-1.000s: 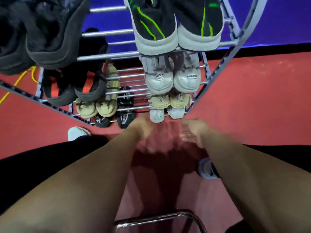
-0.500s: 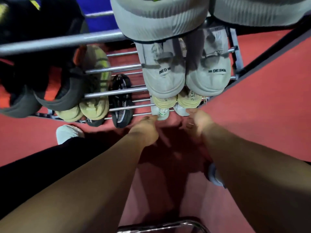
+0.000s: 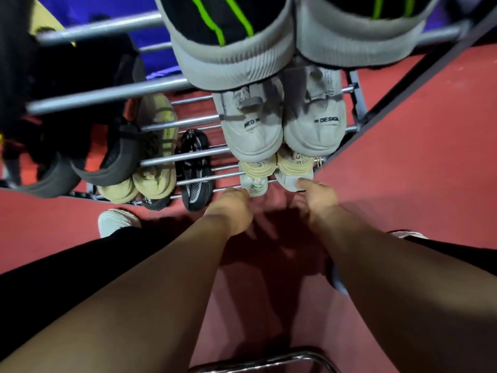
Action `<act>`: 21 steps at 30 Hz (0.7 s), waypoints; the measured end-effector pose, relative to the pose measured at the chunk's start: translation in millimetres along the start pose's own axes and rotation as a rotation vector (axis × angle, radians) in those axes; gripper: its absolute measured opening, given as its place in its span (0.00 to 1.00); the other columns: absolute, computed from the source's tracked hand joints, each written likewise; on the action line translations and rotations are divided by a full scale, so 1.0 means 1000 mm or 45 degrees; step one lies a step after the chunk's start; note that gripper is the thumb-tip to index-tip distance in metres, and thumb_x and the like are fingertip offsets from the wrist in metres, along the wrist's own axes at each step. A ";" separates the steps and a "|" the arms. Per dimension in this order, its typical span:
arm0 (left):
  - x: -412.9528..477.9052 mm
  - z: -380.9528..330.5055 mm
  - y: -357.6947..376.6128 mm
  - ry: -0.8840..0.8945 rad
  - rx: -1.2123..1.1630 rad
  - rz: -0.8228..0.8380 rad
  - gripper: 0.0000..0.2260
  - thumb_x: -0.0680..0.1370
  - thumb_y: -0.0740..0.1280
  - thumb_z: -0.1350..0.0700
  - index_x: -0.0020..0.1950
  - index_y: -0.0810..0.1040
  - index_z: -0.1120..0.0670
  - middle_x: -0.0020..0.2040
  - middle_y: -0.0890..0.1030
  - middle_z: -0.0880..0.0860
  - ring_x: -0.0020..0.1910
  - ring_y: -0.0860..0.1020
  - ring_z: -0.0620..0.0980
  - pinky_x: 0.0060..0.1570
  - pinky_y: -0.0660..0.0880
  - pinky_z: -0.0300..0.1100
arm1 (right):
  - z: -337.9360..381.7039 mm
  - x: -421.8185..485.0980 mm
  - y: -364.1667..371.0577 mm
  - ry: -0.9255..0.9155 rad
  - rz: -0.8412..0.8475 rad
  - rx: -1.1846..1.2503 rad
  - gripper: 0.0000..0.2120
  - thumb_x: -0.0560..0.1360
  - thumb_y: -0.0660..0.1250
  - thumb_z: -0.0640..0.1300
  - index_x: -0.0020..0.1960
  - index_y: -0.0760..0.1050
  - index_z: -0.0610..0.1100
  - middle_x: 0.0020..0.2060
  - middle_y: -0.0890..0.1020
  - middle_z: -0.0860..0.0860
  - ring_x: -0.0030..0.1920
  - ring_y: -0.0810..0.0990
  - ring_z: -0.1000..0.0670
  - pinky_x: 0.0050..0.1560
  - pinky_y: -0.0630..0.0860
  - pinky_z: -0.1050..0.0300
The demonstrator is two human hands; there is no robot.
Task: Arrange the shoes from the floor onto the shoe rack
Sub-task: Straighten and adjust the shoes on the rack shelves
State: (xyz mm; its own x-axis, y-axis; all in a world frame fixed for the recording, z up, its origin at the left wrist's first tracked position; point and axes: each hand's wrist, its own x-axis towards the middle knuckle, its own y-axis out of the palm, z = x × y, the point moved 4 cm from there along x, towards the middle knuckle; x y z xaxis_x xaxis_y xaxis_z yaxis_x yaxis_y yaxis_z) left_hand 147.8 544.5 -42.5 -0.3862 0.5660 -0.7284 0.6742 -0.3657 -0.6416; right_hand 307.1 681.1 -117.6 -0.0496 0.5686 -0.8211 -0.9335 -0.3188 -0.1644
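Both hands have come forward since a moment ago, when they hung short of the rack over the floor, and they now meet the white pair on the lowest tier. The left hand (image 3: 231, 208) has its fingertips at the front rail, just beside the heel of the left white shoe (image 3: 254, 187). Its fingers bend away under the knuckles, so I cannot tell whether it holds anything. The right hand (image 3: 321, 197) reaches with a finger stretched flat onto the heel of the right white shoe (image 3: 288, 181), touching it rather than gripping. The two white shoes sit side by side, heels toward the person, at the right end of the shoe rack (image 3: 107, 97). Stacked over them tier by tier are a beige pair (image 3: 295, 163), a grey pair (image 3: 251, 133) with printed lettering on the heels and, on top, black sneakers with green stripes (image 3: 223, 36). Farther left on the lower tiers lie a black knit shoe (image 3: 195, 170), a pale yellow pair (image 3: 157, 160) and dark sandals (image 3: 113, 165). The red floor (image 3: 403, 170) runs beneath it all. The person's own white shoe (image 3: 114, 221) stands near the rack's front, and a chrome tube (image 3: 269, 359) curves along the bottom edge.
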 end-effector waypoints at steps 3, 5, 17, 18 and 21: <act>-0.018 -0.007 -0.011 -0.011 0.029 -0.022 0.19 0.80 0.63 0.57 0.71 0.75 0.54 0.68 0.76 0.57 0.66 0.76 0.57 0.67 0.73 0.50 | 0.005 -0.024 -0.010 -0.071 -0.035 -0.021 0.07 0.75 0.72 0.46 0.41 0.77 0.45 0.38 0.81 0.47 0.35 0.77 0.46 0.32 0.72 0.57; -0.032 -0.012 -0.017 -0.016 0.009 -0.027 0.17 0.79 0.64 0.55 0.68 0.77 0.53 0.64 0.80 0.55 0.63 0.78 0.57 0.65 0.75 0.52 | 0.008 -0.042 -0.016 -0.095 -0.049 -0.099 0.08 0.74 0.70 0.48 0.38 0.77 0.45 0.36 0.80 0.45 0.34 0.75 0.46 0.35 0.71 0.54; -0.136 -0.046 -0.045 0.123 -0.176 -0.229 0.08 0.77 0.64 0.57 0.52 0.81 0.57 0.55 0.84 0.57 0.57 0.80 0.58 0.51 0.73 0.41 | 0.040 -0.151 -0.084 -0.264 -0.089 -0.513 0.15 0.69 0.67 0.52 0.41 0.79 0.39 0.37 0.80 0.41 0.38 0.77 0.42 0.41 0.73 0.50; -0.145 -0.050 -0.047 0.126 -0.192 -0.247 0.10 0.78 0.64 0.56 0.55 0.82 0.57 0.57 0.84 0.55 0.58 0.80 0.57 0.54 0.75 0.41 | 0.045 -0.163 -0.089 -0.302 -0.059 -0.592 0.12 0.71 0.67 0.50 0.40 0.78 0.40 0.35 0.79 0.42 0.37 0.76 0.42 0.40 0.72 0.51; -0.175 -0.062 -0.052 0.164 -0.195 -0.260 0.11 0.79 0.65 0.56 0.57 0.82 0.58 0.56 0.84 0.56 0.57 0.80 0.57 0.57 0.77 0.44 | 0.058 -0.204 -0.106 -0.418 0.031 -0.743 0.12 0.66 0.66 0.52 0.35 0.73 0.42 0.28 0.74 0.45 0.29 0.71 0.44 0.31 0.64 0.56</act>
State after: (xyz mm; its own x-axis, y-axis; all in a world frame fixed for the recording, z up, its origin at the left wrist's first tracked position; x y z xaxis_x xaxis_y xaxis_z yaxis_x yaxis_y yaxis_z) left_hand 219.6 510.4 132.7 -0.4469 0.7095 -0.5449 0.6818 -0.1243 -0.7209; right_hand 395.7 642.7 98.7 -0.2598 0.7278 -0.6347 -0.5900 -0.6400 -0.4923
